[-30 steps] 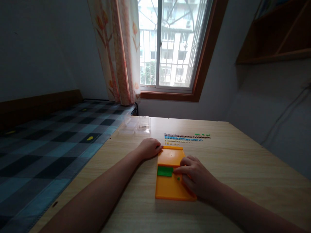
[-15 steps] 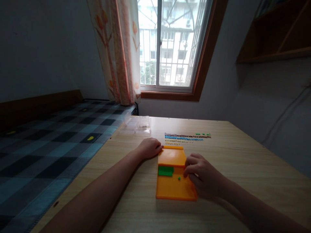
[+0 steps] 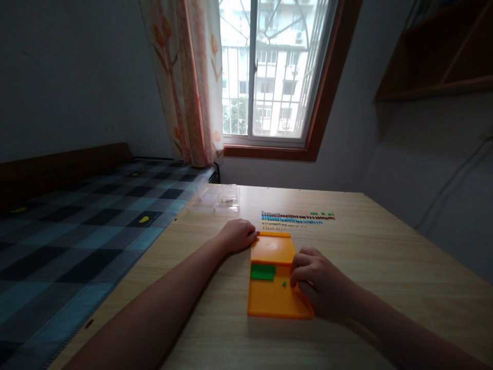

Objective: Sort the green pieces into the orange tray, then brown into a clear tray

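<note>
An orange two-part plastic tray (image 3: 265, 303) lies on the table in front of me. Its far corner on the left is gripped by the closed fingers of my left hand (image 3: 238, 235). My right hand (image 3: 314, 275) is bent over the tray's right edge, fingertips drawn together in a pinch; whatever they hold is hidden. A block of green strips (image 3: 262, 272) sits against the left side in the near part of the tray. Close to my right fingertips, a tiny green piece (image 3: 284, 283) lies loose on the tray floor.
Beyond the tray, rows of tiny brown, blue and yellow pieces (image 3: 285, 218) are lined up, with a few green pieces (image 3: 322, 213) at the far right. Clear plastic boxes (image 3: 227, 199) stand at the back left. A bed with a checked cover (image 3: 127, 205) adjoins the table's left side.
My right hand has shifted slightly left over the tray, its fingertips now a little nearer the loose green piece. My left hand and the tray stay in place.
</note>
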`<state>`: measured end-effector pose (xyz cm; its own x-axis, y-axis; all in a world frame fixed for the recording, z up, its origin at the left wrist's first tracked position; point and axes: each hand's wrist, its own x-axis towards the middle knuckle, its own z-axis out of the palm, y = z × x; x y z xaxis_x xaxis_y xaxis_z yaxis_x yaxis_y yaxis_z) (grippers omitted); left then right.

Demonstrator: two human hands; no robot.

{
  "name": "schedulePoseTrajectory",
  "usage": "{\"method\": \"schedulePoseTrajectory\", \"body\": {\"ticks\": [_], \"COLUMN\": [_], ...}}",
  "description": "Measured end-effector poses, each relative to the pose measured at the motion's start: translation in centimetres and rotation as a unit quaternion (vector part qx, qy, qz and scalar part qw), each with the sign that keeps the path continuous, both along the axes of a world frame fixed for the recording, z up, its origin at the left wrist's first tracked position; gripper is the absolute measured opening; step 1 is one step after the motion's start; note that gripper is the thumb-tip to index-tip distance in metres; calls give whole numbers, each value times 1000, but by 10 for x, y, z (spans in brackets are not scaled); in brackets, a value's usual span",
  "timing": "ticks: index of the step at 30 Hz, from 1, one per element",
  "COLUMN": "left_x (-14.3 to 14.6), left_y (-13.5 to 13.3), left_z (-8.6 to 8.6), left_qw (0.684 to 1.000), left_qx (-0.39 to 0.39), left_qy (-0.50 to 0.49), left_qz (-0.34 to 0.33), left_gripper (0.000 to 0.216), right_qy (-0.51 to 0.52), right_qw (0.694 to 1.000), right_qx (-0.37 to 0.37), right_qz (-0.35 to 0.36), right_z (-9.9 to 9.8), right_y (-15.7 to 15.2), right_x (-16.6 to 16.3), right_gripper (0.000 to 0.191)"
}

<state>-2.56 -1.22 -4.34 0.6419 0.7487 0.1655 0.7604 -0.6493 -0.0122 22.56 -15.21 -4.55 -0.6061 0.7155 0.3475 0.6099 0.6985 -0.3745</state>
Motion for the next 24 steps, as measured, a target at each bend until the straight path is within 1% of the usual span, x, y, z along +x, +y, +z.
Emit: {"method": "schedulePoseTrajectory", "body": {"ticks": [7, 15, 24], "left_x": [0, 0, 0], "left_y": [0, 1, -1], "left_z": [-1, -1, 1], "left_qw": [1000, 1000, 1000], "left_qx": [10, 10, 2], "left_qy": [5, 7, 3], "left_qz": [-3, -3, 1], "left_gripper": [40, 39, 38], "right_qy": [6, 11, 17], "right_qw": [1000, 1000, 999], "right_qx": [-10, -20, -43], "right_qz": [9, 4, 7], "right_z": [-6, -4, -8], "right_y": [2, 2, 3], "right_x": [0, -2, -1], "right_gripper": [28, 27, 28]}}
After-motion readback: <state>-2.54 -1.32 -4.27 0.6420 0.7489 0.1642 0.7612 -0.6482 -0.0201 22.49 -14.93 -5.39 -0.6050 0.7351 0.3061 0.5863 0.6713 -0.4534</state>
